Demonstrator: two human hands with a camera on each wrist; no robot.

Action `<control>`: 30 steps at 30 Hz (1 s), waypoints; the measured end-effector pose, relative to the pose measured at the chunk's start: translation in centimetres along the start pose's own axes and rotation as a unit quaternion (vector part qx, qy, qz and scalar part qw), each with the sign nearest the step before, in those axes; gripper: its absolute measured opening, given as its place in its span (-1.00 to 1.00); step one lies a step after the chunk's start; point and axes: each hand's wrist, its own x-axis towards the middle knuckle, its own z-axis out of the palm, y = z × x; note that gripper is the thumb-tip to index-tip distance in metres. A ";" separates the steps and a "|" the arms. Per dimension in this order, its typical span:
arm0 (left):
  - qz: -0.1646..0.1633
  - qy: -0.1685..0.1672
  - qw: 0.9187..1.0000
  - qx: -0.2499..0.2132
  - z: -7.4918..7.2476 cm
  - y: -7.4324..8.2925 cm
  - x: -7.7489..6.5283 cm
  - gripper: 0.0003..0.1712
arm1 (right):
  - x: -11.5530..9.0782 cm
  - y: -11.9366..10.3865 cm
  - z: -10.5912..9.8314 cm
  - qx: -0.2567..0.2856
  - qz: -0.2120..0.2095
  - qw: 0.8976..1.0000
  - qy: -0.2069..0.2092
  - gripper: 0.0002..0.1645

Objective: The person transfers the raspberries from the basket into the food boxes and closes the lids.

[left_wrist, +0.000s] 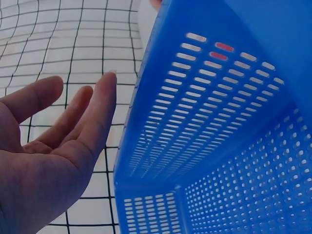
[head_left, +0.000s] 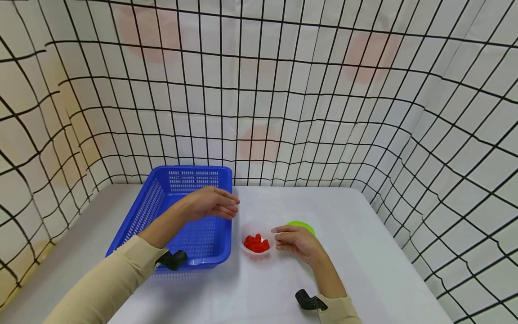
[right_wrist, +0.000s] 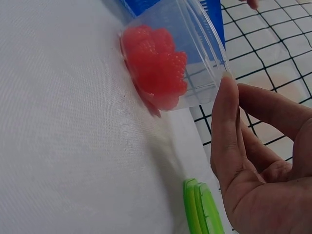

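Observation:
A clear plastic bowl (head_left: 247,229) stands on the white table with several red, bumpy, berry-like pieces (head_left: 256,244) inside. My right hand (head_left: 297,243) is at the bowl's right side, with thumb and forefinger pinching its rim. The rim contact shows close up in the right wrist view, where the berry-like pieces (right_wrist: 153,63) lie against the bowl's wall. Over the right side of a blue plastic basket (head_left: 225,216), my left hand (head_left: 212,203) hangs with loosely bent fingers and holds nothing. Behind the right hand lies a bright green lid (head_left: 301,225), partly covered by it.
The perforated basket takes up the left part of the white table (head_left: 364,261), with its right wall beside the bowl. A black wire grid (head_left: 259,103) encloses the table at the back and both sides. Each wrist carries a small black camera (head_left: 309,300).

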 end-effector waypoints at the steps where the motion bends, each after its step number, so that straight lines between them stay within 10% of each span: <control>1: 0.001 0.003 1.000 -0.005 0.1 0.0 0.0 -0.56 | -0.1 -0.1 -0.1 -0.003 0.000 1.000 0.000 -0.51; 14: 0.028 -0.004 0.999 -0.025 4.4 2.4 1.7 -0.59 | -0.8 -3.1 -2.8 -0.093 -0.011 0.995 0.017 -0.46; 30: -0.042 0.053 0.998 -0.006 12.9 1.7 8.5 -0.69 | -1.0 -5.2 -7.9 -0.241 0.004 0.963 0.119 -0.54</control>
